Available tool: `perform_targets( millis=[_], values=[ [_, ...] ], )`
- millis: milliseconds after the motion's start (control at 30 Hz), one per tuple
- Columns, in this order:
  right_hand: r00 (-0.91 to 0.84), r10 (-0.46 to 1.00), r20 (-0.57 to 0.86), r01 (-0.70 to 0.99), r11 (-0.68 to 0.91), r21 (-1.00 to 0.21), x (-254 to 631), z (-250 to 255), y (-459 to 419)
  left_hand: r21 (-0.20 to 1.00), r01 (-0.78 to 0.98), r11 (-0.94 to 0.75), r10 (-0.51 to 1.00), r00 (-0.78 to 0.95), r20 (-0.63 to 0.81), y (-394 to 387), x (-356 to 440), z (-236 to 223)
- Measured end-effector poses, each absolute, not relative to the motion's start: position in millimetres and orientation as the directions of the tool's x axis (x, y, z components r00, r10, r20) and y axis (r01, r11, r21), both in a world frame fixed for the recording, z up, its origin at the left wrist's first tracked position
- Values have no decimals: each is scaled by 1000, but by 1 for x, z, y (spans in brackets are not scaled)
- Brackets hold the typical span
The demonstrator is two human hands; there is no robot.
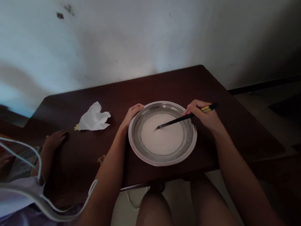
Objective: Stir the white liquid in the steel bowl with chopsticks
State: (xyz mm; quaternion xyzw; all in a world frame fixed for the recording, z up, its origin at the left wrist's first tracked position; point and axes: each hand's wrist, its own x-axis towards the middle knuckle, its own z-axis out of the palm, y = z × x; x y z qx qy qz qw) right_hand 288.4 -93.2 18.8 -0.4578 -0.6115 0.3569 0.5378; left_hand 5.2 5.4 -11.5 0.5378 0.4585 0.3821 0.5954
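Observation:
A round metal bowl (187, 141) holding a white liquid (163, 138) sits on the dark wooden table (164, 85) in front of me. My left hand (132, 113) grips the bowl's left rim, fingers curled over its edge. My right hand (206, 116) is closed on a pair of black chopsticks (178, 119) with yellow bands near the top. Their tips dip into the white liquid near the bowl's middle.
A crumpled white plastic bag (93, 118) lies on the table left of the bowl. Another person's hand (54, 139) rests on the table's left edge, with a white garment and cord below it. A pale wall stands behind the table. My knees show under the table's front edge.

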Motion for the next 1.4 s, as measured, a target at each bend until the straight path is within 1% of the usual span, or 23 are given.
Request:
perform_targets(
  millis=[67, 100, 200, 233, 300, 367, 433, 500, 567, 633, 667, 733, 800, 867, 933, 1000, 1067, 1133, 1200, 1233, 1333, 1367, 1400],
  values=[
    [68, 934, 349, 146, 337, -930, 289, 18, -93, 991, 29, 128, 950, 284, -131, 6, 5, -12],
    [62, 938, 342, 127, 332, -935, 289, 18, -93, 991, 27, 130, 950, 282, -132, 6, 5, -12],
    [-42, 954, 296, 120, 299, -947, 290, 17, -92, 990, 42, 134, 949, 284, -140, 6, 5, -12],
    [-42, 954, 296, 133, 299, -945, 290, 17, -92, 990, 47, 132, 949, 283, -140, 6, 5, -12],
    [40, 944, 329, 131, 321, -938, 290, 16, -91, 991, 53, 125, 952, 276, -135, 6, 6, -12],
    [96, 935, 342, 81, 335, -939, 290, 15, -91, 992, 53, 111, 955, 269, -121, 6, 6, -13],
    [29, 948, 318, 54, 316, -947, 290, 16, -91, 993, 56, 104, 955, 273, -115, 6, 6, -13],
    [-41, 954, 296, 91, 298, -950, 290, 16, -92, 992, 60, 110, 951, 285, -122, 6, 5, -13],
    [15, 948, 318, 131, 314, -941, 290, 16, -91, 992, 61, 114, 948, 293, -127, 6, 5, -13],
    [103, 933, 345, 106, 335, -936, 291, 15, -91, 993, 64, 101, 947, 299, -116, 6, 4, -13],
    [104, 935, 339, 81, 332, -940, 291, 15, -91, 994, 67, 91, 949, 297, -107, 7, 4, -14],
    [15, 950, 310, 52, 309, -950, 291, 15, -91, 994, 77, 77, 950, 298, -96, 8, 4, -14],
    [-52, 954, 295, 88, 298, -950, 290, 15, -91, 994, 86, 71, 950, 298, -94, 8, 4, -15],
    [14, 947, 322, 111, 318, -941, 290, 15, -91, 994, 84, 71, 950, 299, -93, 8, 4, -16],
    [93, 937, 338, 81, 331, -940, 291, 15, -91, 995, 72, 73, 952, 292, -91, 8, 4, -16],
    [48, 948, 316, 49, 313, -948, 291, 15, -91, 995, 69, 77, 953, 288, -94, 7, 5, -15],
    [-36, 956, 292, 73, 294, -953, 291, 16, -91, 993, 78, 83, 953, 286, -102, 6, 5, -14],
    [-9, 952, 306, 110, 305, -946, 290, 16, -91, 993, 80, 92, 953, 283, -111, 6, 5, -13],
    [76, 938, 337, 100, 329, -939, 291, 16, -91, 992, 71, 105, 952, 280, -121, 6, 5, -12],
    [86, 938, 335, 81, 329, -941, 291, 16, -91, 992, 67, 107, 953, 278, -121, 6, 5, -12],
    [-35, 954, 299, 74, 301, -951, 290, 17, -92, 992, 66, 105, 953, 279, -120, 6, 5, -12],
    [-59, 954, 293, 95, 297, -950, 290, 17, -92, 992, 64, 109, 953, 277, -122, 6, 5, -13],
    [-48, 953, 300, 113, 303, -946, 290, 17, -92, 992, 58, 116, 952, 277, -127, 6, 5, -13]
  ],
)
